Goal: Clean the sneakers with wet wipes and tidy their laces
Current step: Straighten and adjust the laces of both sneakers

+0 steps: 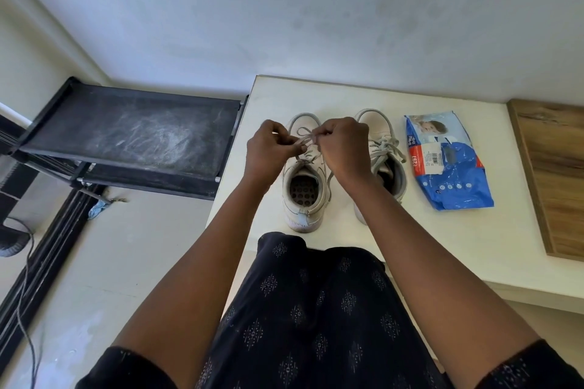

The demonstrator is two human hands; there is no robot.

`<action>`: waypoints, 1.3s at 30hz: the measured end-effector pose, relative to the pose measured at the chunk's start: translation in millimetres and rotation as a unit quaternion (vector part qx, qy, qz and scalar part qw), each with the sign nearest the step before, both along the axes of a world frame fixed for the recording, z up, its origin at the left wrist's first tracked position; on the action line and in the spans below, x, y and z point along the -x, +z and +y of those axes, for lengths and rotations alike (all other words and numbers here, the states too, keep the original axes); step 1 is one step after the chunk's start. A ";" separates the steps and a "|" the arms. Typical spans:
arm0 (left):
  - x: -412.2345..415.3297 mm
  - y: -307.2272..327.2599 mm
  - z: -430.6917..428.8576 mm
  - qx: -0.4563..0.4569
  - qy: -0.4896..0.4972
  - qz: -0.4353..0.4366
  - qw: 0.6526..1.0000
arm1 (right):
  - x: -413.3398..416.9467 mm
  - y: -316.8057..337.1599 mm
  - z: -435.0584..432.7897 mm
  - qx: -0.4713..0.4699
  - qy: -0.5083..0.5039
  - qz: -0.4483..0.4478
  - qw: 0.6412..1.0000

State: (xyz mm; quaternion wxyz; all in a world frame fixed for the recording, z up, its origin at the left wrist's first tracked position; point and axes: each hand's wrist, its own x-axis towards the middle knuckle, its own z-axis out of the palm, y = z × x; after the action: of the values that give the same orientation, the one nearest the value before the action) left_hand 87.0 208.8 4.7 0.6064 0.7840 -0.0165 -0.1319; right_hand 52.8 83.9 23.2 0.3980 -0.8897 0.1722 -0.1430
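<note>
Reference landmark: the left sneaker (pixel 304 199), which stands heel toward you on the white table (pixel 426 246).

1. Nearest you, in front of its heel, your dark patterned garment (pixel 316 309) overlaps the table edge.
2. Inspect the sneaker's opening. It holds only a perforated insole, with no wipe or other item inside.
3. Above the tongue, your left hand (pixel 268 148) and right hand (pixel 344 148) are both curled. Each pinches a strand of the lace (pixel 305 136) between thumb and fingertips, and a loop shows between them. The step in hand is judged to be lace tidying: forming or drawing up the bow on this sneaker.
4. The next move calls for even tension on both strands, pulling outward until the knot seats on the tongue. Uneven pull is likely to collapse one loop.
5. Just beside the landmark, on its right, stands the right sneaker (pixel 374 123). Its laces lie loose and sprawled, so it probably needs the same treatment. Your right forearm partly hides its opening, so its contents cannot be confirmed.
6. Further right lies the blue wet-wipe pack (pixel 448 164), flat on the table. No wipe protrudes, and how full it is cannot be told.
7. Beyond the pack is a wooden board (pixel 556 174).
8. Left of the landmark, off the table, stands a black rack (pixel 132 133), dusty on top.
</note>
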 end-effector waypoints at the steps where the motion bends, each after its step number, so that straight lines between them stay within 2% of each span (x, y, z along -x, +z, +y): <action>1: 1.9 1.2 -0.5 -0.032 0.005 -0.035 0.999 | 1.6 -0.9 2.4 0.063 0.014 0.025 0.998; 3: 6.2 3.0 -2.9 -0.102 0.001 -0.108 0.989 | 5.1 -1.6 9.4 0.176 0.059 0.078 0.980; 4: 8.5 3.3 -3.6 -0.123 -0.005 -0.137 0.983 | 6.3 -1.2 12.3 0.204 0.082 0.091 0.971; 6: 10.4 0.1 -2.4 -0.144 -0.016 -0.175 0.974 | 5.7 1.2 13.6 0.198 0.114 0.114 0.967; 8: 9.6 -3.5 1.2 -0.147 -0.022 -0.183 0.972 | 0.9 2.4 7.1 0.105 0.123 0.154 0.975; 10: 7.5 -6.8 4.2 -0.129 -0.029 -0.180 0.975 | -3.1 1.3 -1.9 -0.087 0.112 0.184 0.973; 12: 5.9 -9.1 5.2 -0.090 -0.041 -0.171 0.980 | -3.3 -0.9 -9.0 -0.272 0.081 0.178 0.942; 13: 5.7 -9.8 5.3 -0.073 -0.047 -0.167 0.982 | -3.2 -3.3 -11.9 -0.332 0.064 0.173 0.925; 17: 5.8 -12.1 5.7 -0.031 -0.078 -0.191 0.978 | -3.6 -5.1 -14.0 -0.436 0.028 0.168 0.884; 24: 13.0 -10.8 3.5 0.143 -0.029 -0.091 0.985 | -0.8 -4.5 -12.0 -0.466 0.017 0.125 0.876; 27: 19.2 -13.2 0.3 0.193 -0.001 -0.046 0.980 | -1.7 -8.6 -10.3 -0.400 0.011 0.109 0.910; 32: 22.7 -12.8 -2.5 0.211 0.032 -0.039 0.976 | -6.2 -6.8 -3.5 -0.259 -0.044 0.099 0.960; 39: 24.9 -14.6 1.1 0.183 0.034 -0.065 0.980 | -12.6 -6.7 -0.9 -0.203 -0.091 0.093 0.970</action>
State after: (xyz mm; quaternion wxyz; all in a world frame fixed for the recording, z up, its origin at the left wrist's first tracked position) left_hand 62.0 209.9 -9.9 0.7414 0.6667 -0.0531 -0.0552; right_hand 65.4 82.9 16.6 0.5383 -0.7800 0.3139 -0.0571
